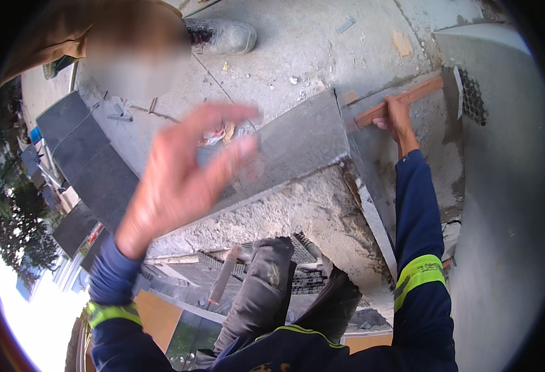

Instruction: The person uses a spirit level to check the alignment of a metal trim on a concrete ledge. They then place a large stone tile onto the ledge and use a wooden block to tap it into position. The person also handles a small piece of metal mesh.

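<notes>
The wooden handle (402,101) of a notched trowel (467,93) was gripped in the closed right hand (397,119), its blade held against the grey-mortared wall face (421,161). The left hand (182,170) was raised open and empty above the stone slab (297,146). Mortar appeared largely spread there, while the rough concrete edge (297,214) below remained bare.

This is an outdoor building site, high up on a structure. A rough concrete ledge (297,217) with a crumbling, unfinished edge runs across the view, faced with grey stone slabs (291,146), and the concrete floor (297,43) beyond is strewn with scraps and offcuts. A wooden-handled trowel (436,93) smeared with grey mortar lies against the wall face. More dark slabs (89,161) are laid out at left. Below the ledge, what seem to be rooftops and trees (12,217) show far down, though the fisheye rim blurs them. A co-worker's dusty work shoe (223,36) stands nearby.
</notes>
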`<state>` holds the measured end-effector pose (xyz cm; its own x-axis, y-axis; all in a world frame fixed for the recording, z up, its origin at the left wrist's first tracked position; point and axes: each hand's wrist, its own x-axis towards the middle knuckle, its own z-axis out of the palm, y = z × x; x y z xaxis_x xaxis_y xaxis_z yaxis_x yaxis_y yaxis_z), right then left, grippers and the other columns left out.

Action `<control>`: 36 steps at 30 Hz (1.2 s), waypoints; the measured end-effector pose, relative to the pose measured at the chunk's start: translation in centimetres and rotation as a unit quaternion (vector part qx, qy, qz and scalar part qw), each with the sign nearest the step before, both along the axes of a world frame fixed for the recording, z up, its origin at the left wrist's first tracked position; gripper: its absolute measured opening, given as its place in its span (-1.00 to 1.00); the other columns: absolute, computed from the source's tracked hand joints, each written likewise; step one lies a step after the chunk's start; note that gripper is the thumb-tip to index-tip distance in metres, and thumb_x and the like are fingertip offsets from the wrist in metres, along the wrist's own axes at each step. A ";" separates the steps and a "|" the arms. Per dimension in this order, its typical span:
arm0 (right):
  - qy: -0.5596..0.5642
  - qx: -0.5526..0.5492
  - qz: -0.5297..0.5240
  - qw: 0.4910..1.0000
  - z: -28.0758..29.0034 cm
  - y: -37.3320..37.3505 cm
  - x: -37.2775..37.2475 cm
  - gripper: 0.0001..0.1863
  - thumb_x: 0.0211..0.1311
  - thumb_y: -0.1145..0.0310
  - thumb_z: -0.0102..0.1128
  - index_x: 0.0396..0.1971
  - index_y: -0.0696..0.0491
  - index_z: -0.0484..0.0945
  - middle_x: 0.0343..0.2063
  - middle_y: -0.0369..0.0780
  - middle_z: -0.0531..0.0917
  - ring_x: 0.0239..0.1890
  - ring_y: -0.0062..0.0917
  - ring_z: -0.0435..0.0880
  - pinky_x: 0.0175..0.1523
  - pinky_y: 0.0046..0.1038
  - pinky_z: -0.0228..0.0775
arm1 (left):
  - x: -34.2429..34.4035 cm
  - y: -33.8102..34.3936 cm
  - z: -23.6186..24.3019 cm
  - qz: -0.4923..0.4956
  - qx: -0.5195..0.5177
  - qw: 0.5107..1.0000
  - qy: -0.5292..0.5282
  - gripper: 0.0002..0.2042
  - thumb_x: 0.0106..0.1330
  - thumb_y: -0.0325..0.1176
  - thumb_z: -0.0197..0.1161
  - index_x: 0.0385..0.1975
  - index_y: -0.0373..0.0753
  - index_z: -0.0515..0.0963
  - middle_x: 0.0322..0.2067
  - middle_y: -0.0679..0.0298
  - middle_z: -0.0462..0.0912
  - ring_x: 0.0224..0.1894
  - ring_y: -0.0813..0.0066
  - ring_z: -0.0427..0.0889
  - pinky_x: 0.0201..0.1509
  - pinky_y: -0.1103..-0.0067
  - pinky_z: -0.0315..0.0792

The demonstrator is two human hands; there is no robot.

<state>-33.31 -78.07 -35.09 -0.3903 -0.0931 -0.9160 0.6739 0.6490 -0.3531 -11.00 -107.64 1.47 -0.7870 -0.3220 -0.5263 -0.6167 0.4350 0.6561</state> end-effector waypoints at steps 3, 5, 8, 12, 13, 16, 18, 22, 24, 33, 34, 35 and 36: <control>-0.023 0.036 -0.011 0.999 -0.4 -0.2 -0.1 -0.57 0.44 0.09 0.12 0.01 0.19 0.46 -0.30 -0.08 0.67 -0.54 -0.33 0.76 -0.53 -0.44 0.63 | 3.0 3.1 -0.2 -0.004 0.062 0.995 0.078 -0.42 0.38 0.00 0.41 0.28 -0.23 0.56 0.23 0.05 0.64 0.28 0.06 0.61 0.36 0.22 0.48; -0.023 0.037 -0.008 0.999 -0.4 -0.4 -0.3 -0.56 0.43 0.10 0.12 0.02 0.18 0.45 -0.29 -0.09 0.66 -0.54 -0.33 0.76 -0.53 -0.44 0.64 | 2.4 5.3 -1.1 -0.021 0.056 0.993 0.100 -0.37 0.34 -0.06 0.45 0.31 -0.29 0.51 0.28 -0.05 0.57 0.30 -0.02 0.59 0.33 0.22 0.51; -0.019 0.021 -0.008 1.000 0.0 -0.5 -0.3 -0.56 0.42 0.10 0.13 0.03 0.19 0.44 -0.27 -0.09 0.64 -0.54 -0.32 0.76 -0.52 -0.42 0.65 | 0.4 7.2 -1.9 -0.021 0.051 0.991 0.118 -0.33 0.28 -0.21 0.50 0.35 -0.34 0.44 0.33 -0.11 0.52 0.33 -0.04 0.55 0.39 0.20 0.45; 0.009 0.004 -0.002 1.000 0.1 -0.2 -0.2 -0.53 0.41 0.12 0.15 0.06 0.23 0.43 -0.27 -0.10 0.63 -0.53 -0.29 0.76 -0.52 -0.41 0.68 | -2.0 7.7 -2.5 -0.033 0.057 0.990 0.126 -0.32 0.28 -0.26 0.51 0.38 -0.34 0.41 0.33 -0.11 0.51 0.36 -0.02 0.53 0.41 0.25 0.43; 0.007 0.005 -0.013 1.000 0.1 -0.1 -0.2 -0.52 0.41 0.13 0.16 0.07 0.24 0.43 -0.26 -0.10 0.63 -0.53 -0.29 0.76 -0.53 -0.41 0.68 | -2.6 7.7 -3.0 -0.031 0.071 0.989 0.127 -0.31 0.27 -0.25 0.52 0.38 -0.32 0.42 0.33 -0.10 0.52 0.36 -0.02 0.53 0.41 0.26 0.43; 0.012 0.001 -0.031 0.999 -0.1 0.0 -0.3 -0.50 0.41 0.14 0.16 0.08 0.28 0.43 -0.26 -0.09 0.63 -0.54 -0.29 0.76 -0.55 -0.42 0.70 | -3.7 7.7 -4.0 -0.028 0.106 0.986 0.126 -0.29 0.22 -0.22 0.56 0.36 -0.28 0.45 0.31 -0.08 0.55 0.37 0.00 0.54 0.39 0.30 0.46; -0.003 0.033 -0.038 0.999 0.0 -0.1 -0.4 -0.51 0.41 0.15 0.16 0.08 0.29 0.44 -0.27 -0.09 0.63 -0.55 -0.29 0.76 -0.56 -0.43 0.71 | -3.9 7.6 -4.2 -0.028 0.112 0.987 0.109 -0.29 0.18 -0.19 0.57 0.35 -0.26 0.48 0.29 -0.07 0.57 0.37 0.01 0.55 0.38 0.31 0.47; 0.005 0.030 -0.012 0.999 0.7 -0.5 -0.5 -0.52 0.40 0.18 0.17 0.02 0.35 0.48 -0.24 0.00 0.70 -0.55 -0.24 0.78 -0.56 -0.42 0.72 | -3.5 7.8 -3.8 -0.032 0.081 0.990 0.108 -0.23 0.17 -0.20 0.59 0.39 -0.24 0.43 0.28 -0.05 0.60 0.36 0.08 0.57 0.35 0.34 0.50; 0.004 0.019 -0.023 1.000 0.9 -0.7 -0.6 -0.50 0.40 0.18 0.16 0.02 0.38 0.46 -0.24 0.03 0.71 -0.55 -0.23 0.79 -0.57 -0.41 0.71 | -3.3 8.1 -3.7 0.024 0.109 0.991 0.078 -0.15 0.15 -0.19 0.60 0.46 -0.23 0.35 0.27 -0.03 0.61 0.35 0.13 0.58 0.33 0.35 0.52; 0.016 0.020 -0.030 0.999 0.5 -0.6 -0.6 -0.46 0.38 0.25 0.10 0.08 0.48 0.39 -0.27 0.11 0.71 -0.57 -0.23 0.79 -0.61 -0.41 0.69 | -3.5 9.0 -4.1 0.022 0.034 0.993 0.111 -0.17 0.07 -0.13 0.64 0.35 -0.33 0.45 0.12 -0.05 0.70 0.10 0.07 0.76 0.10 0.39 0.64; 0.012 0.040 -0.030 0.999 0.6 -0.7 -0.6 -0.45 0.38 0.25 0.09 0.07 0.50 0.39 -0.28 0.11 0.71 -0.57 -0.22 0.78 -0.61 -0.41 0.69 | -3.5 9.0 -4.0 0.012 0.028 0.992 0.120 -0.21 0.07 -0.15 0.64 0.31 -0.34 0.50 0.11 -0.06 0.71 0.11 0.07 0.76 0.12 0.39 0.64; 0.018 0.031 -0.031 0.999 0.8 -0.7 -0.7 -0.45 0.38 0.25 0.09 0.06 0.51 0.38 -0.29 0.12 0.70 -0.58 -0.22 0.78 -0.61 -0.40 0.69 | -3.6 9.0 -4.1 0.007 0.014 0.992 0.128 -0.31 0.07 -0.18 0.64 0.21 -0.34 0.59 0.11 -0.05 0.71 0.13 0.07 0.75 0.14 0.38 0.63; 0.018 0.034 -0.033 0.999 1.1 -0.7 -0.7 -0.44 0.37 0.25 0.09 0.05 0.53 0.37 -0.30 0.13 0.70 -0.58 -0.21 0.78 -0.61 -0.39 0.69 | -3.5 9.0 -4.1 0.003 0.011 0.992 0.127 -0.31 0.07 -0.18 0.64 0.21 -0.34 0.59 0.11 -0.05 0.71 0.13 0.07 0.75 0.15 0.38 0.63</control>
